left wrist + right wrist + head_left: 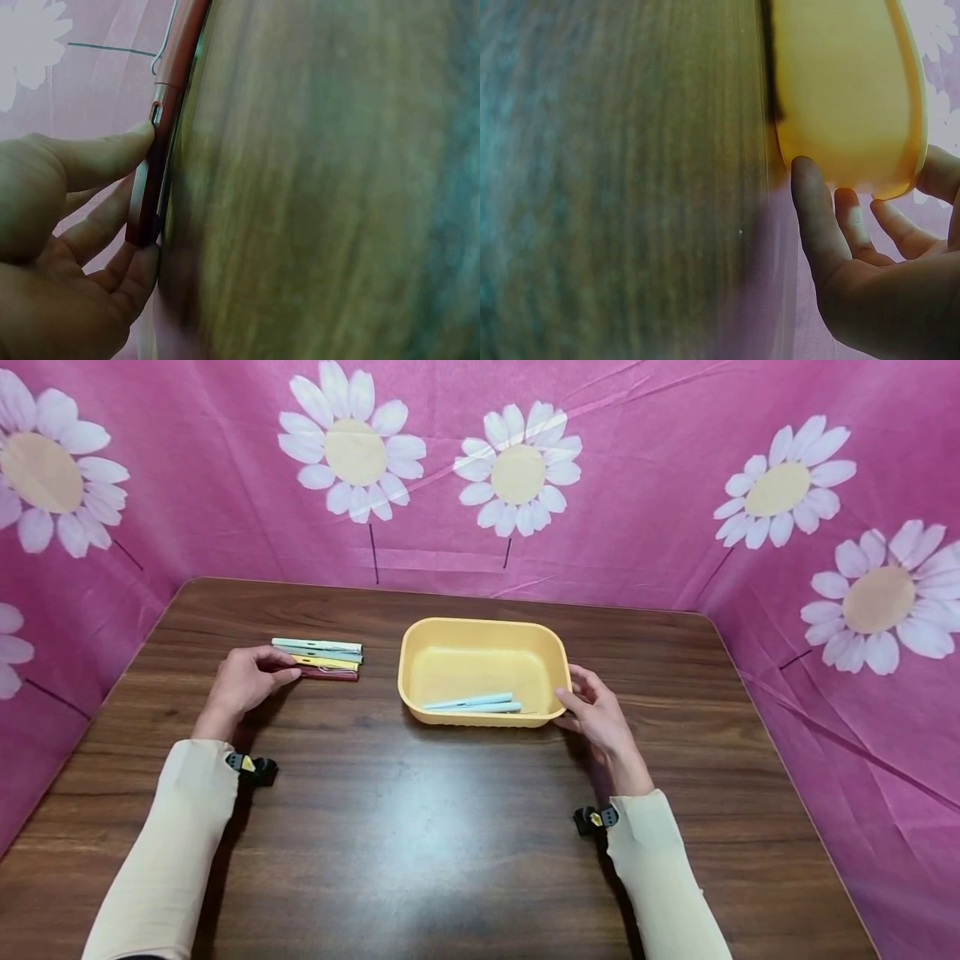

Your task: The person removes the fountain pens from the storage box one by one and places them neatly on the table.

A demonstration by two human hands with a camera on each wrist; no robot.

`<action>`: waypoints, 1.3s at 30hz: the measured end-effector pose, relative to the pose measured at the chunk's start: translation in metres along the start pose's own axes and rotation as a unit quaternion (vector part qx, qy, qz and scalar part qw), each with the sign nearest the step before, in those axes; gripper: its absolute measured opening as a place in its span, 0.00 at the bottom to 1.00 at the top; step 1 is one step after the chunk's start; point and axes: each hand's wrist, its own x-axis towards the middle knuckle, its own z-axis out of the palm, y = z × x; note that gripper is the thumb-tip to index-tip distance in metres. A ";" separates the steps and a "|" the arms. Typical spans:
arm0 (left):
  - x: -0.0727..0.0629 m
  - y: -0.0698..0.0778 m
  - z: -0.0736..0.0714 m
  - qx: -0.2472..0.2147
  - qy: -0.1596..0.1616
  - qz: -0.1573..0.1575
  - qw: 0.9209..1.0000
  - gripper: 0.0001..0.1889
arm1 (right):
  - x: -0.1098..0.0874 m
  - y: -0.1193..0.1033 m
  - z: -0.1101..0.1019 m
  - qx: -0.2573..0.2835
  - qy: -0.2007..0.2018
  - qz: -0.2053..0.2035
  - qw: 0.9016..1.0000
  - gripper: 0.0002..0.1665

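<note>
My left hand (243, 683) pinches the lower end of a dark red pen (333, 675), the nearest in a row of pens lying on the table. Its silver clip and small slot show in the left wrist view. Beyond the red pen lie a yellow pen (341, 665), a grey-green pen (345, 656) and a pale mint pen (315, 645), side by side. My right hand (606, 725) holds the right end of a yellow plastic bin (480, 624), thumb on the rim and fingers against the outer wall. Inside it, light blue pens (480, 702) lie near the front wall.
The brown wood-grain table (420, 852) reaches back to a pink cloth (645, 510) printed with white daisies, which also hangs along both sides. A dark strap device (253, 768) sits at my left wrist, and another strap device (596, 819) at my right.
</note>
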 end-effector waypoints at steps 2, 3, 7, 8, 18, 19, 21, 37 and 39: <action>0.000 0.000 0.000 0.004 0.002 -0.004 1.000 0.13 | 0.000 0.000 0.000 0.000 0.000 -0.002 1.000 0.32; 0.001 0.001 0.000 0.006 0.002 -0.006 1.000 0.13 | 0.000 0.000 0.000 0.000 0.000 -0.002 1.000 0.32; 0.002 0.002 -0.001 0.016 -0.002 -0.012 1.000 0.14 | 0.000 0.000 -0.001 0.002 0.000 -0.003 1.000 0.32; 0.002 0.003 -0.001 0.017 -0.004 -0.013 1.000 0.14 | 0.000 0.000 -0.001 0.004 0.000 -0.003 1.000 0.32; -0.001 0.012 -0.001 0.020 0.030 -0.005 0.999 0.13 | 0.000 0.000 0.001 0.002 0.002 -0.005 1.000 0.32; -0.001 0.013 0.000 0.017 0.039 -0.003 0.999 0.13 | 0.000 0.000 0.001 0.003 0.002 -0.005 1.000 0.32; -0.003 0.019 0.003 0.004 0.056 -0.001 0.998 0.13 | -0.001 0.001 0.002 0.006 0.003 -0.003 1.000 0.32; -0.010 0.084 0.049 -0.130 -0.048 0.052 0.989 0.19 | -0.002 0.001 0.000 0.018 0.004 -0.003 1.000 0.32; -0.010 0.091 0.057 -0.156 -0.050 0.069 0.984 0.18 | -0.001 0.001 0.000 0.020 0.002 -0.005 1.000 0.32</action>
